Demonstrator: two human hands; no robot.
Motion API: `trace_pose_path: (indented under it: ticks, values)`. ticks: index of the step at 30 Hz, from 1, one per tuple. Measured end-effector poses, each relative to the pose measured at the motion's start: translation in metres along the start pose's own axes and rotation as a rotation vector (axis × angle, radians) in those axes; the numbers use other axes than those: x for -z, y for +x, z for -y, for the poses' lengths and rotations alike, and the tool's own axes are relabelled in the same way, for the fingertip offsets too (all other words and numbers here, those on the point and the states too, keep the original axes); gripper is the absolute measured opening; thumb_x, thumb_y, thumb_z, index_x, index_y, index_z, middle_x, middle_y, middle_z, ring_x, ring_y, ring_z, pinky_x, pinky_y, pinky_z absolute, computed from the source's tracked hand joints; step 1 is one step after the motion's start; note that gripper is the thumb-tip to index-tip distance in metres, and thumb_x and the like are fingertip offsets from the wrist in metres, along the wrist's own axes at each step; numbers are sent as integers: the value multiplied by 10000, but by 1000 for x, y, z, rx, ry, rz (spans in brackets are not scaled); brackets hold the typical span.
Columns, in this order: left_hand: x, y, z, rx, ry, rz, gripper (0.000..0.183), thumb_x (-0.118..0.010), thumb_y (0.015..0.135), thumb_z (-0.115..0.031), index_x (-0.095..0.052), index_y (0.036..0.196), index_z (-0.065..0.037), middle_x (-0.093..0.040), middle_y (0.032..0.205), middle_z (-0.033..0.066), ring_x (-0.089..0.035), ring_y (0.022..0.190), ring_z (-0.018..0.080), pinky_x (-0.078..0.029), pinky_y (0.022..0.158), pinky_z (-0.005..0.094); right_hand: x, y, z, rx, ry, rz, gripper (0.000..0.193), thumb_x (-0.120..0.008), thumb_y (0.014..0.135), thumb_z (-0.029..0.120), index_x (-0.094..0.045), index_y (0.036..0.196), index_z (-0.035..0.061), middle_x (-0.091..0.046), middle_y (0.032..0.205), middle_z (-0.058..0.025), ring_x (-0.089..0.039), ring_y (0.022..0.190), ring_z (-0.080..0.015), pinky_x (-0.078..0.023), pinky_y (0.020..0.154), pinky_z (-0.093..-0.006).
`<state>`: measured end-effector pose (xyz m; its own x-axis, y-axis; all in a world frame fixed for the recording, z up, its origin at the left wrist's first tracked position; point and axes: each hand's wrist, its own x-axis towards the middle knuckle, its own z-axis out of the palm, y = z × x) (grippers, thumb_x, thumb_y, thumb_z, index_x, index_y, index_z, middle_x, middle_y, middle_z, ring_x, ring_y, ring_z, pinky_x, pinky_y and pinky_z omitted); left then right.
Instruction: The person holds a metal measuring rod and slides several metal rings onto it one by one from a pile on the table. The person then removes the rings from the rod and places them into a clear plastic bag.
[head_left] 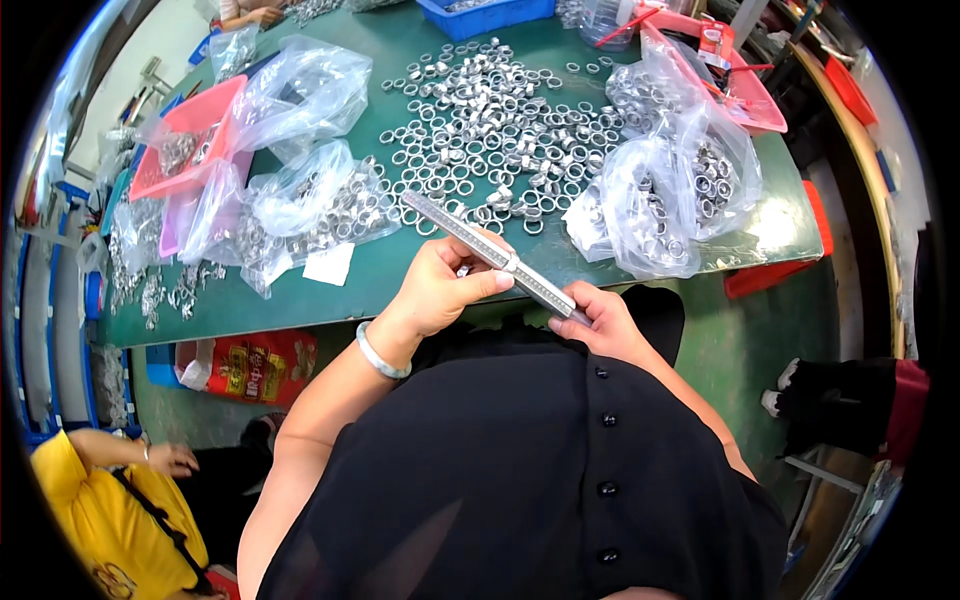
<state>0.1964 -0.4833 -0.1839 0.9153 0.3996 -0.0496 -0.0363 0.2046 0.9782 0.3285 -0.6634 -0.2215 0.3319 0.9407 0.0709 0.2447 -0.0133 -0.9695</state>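
A long tapered metal rod (pixel 470 232) slants from upper left to lower right over the near edge of the green table (pixel 390 265). My right hand (pixel 600 322) grips its lower end close to my black garment. My left hand (pixel 445 285), with a pale bangle at the wrist, pinches the rod near its middle, where a small silver ring seems to sit under the thumb. A wide heap of loose silver rings (pixel 490 120) lies on the table just beyond the rod's tip.
Clear plastic bags of rings sit at the left (pixel 320 205) and at the right (pixel 665 195). Pink trays stand at far left (pixel 185 140) and back right (pixel 745 90), a blue bin (pixel 485 15) at the back. A person in yellow (pixel 110 500) sits lower left.
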Motion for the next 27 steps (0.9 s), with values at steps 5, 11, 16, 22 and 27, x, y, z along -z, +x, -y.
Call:
trace_pose_path:
  ticks: [5,11,16,22,27]
  values:
    - [12,23,-20,-144,-326,-84,145,-561,788,-102,-542,900,-11,-519,708,-11,-379,525,27,-293,450,167,20,-16,6,-19,-8,-42,144,-607,731,78,-522,823,8,-471,643,-15,-424,567,-61,-368,518,-216]
    - [-8,103,-60,-93,-5,-167,188,-572,789,-121,-510,934,-19,-489,702,-29,-332,487,12,-256,429,163,54,-56,1,-101,117,-155,135,-600,730,57,-510,811,-2,-450,644,23,-399,590,-43,-349,523,-199]
    - [-67,208,-84,-311,517,93,284,-616,756,-121,-538,1001,1,-561,840,13,-484,695,56,-394,608,189,79,-78,7,-116,239,-293,119,-596,718,31,-510,795,2,-415,636,43,-364,575,-32,-321,511,-192]
    - [-132,301,-107,-438,1078,127,372,-669,688,-200,-570,995,-14,-582,807,48,-526,718,104,-429,636,230,99,-97,-6,-127,330,-450,115,-585,714,19,-512,803,21,-384,641,65,-320,550,-21,-262,484,-171]
    - [-142,316,-104,-422,1410,-8,406,-660,674,-242,-566,994,-11,-586,801,55,-534,698,118,-434,628,241,106,-104,-15,-83,433,-509,116,-572,728,21,-513,828,25,-399,633,73,-321,532,-4,-258,470,-163]
